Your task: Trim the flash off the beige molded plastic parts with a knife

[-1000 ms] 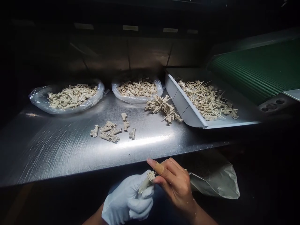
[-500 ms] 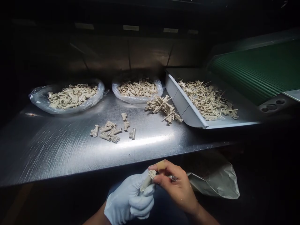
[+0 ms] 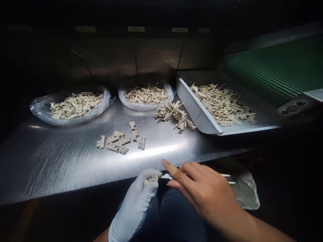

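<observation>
My left hand [image 3: 137, 201], in a white glove, pinches a beige plastic part [image 3: 151, 179] between thumb and fingers near the table's front edge. Just to the right, my bare right hand [image 3: 204, 185] has tape round its index finger, which is stretched out. A thin knife-like tool [image 3: 166, 176] is held in that hand, its pale tip beside the beige part. Whether tip and part touch is hard to tell. Beyond the hands, several loose beige parts [image 3: 118, 142] lie on the metal table [image 3: 75, 164].
Two clear plastic bags [image 3: 37, 112] [image 3: 141, 107] of beige parts stand at the back. A pile of parts on stems [image 3: 176, 116] lies beside a grey tray [image 3: 199, 112] of more. A green conveyor [image 3: 272, 70] is at right, above a crumpled bag [image 3: 248, 191].
My right hand has moved off the part and turned, so the tool now points left at it. My left hand has rotated more upright and shifted slightly left with the part.
</observation>
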### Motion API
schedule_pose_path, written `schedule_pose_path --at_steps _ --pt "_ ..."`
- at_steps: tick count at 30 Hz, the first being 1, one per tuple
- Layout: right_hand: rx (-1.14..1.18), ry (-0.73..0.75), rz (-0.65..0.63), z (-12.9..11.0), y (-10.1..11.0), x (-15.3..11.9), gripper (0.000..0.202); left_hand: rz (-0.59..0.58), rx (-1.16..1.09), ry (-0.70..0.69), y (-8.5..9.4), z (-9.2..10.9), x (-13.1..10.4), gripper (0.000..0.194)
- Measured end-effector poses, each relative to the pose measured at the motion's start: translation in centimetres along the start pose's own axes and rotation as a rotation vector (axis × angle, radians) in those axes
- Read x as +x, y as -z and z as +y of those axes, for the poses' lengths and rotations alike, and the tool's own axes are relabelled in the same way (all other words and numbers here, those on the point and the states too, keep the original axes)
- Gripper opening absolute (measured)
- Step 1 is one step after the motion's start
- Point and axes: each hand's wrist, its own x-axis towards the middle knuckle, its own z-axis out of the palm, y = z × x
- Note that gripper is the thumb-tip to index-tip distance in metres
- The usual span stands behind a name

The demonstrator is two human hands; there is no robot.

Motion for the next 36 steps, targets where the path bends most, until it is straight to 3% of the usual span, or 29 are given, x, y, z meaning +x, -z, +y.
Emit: schedule_pose_path --at_steps 6,11,15,20,27,31,36 --pt "-0.223 0.131 0.045 -1.1 2.4 2.3 0.027 0.125 0.264 -0.239 0.1 -0.7 -0.2 0.016" --pt "-0.239 0.174 0.017 -2.4 2.6 2.9 0.033 0.183 0.230 -0.180 0.1 -1.1 -0.1 0.006" --pt "-0.293 0.205 0.036 -3.0 2.4 3.0 0.028 0.153 0.205 -0.143 -0.1 -2.0 -0.5 0.014" --pt "-0.185 0.138 0.009 -2.2 2.1 2.9 0.029 0.218 0.219 -0.155 -0.1 -3.3 -1.0 0.021" --pt "0.087 -0.018 0.008 -1.1 1.4 1.3 0.027 0.344 0.212 -0.235 -0.3 -3.2 -1.4 0.008" --pt "0.330 -0.163 0.124 -0.7 -0.2 0.1 0.014 0.230 0.118 -0.223 -0.2 -2.1 -1.5 0.013" --pt "0.556 -0.259 0.210 -1.0 -2.4 -1.1 0.011 0.055 -0.067 -0.097 -0.1 -0.8 -1.3 0.031"
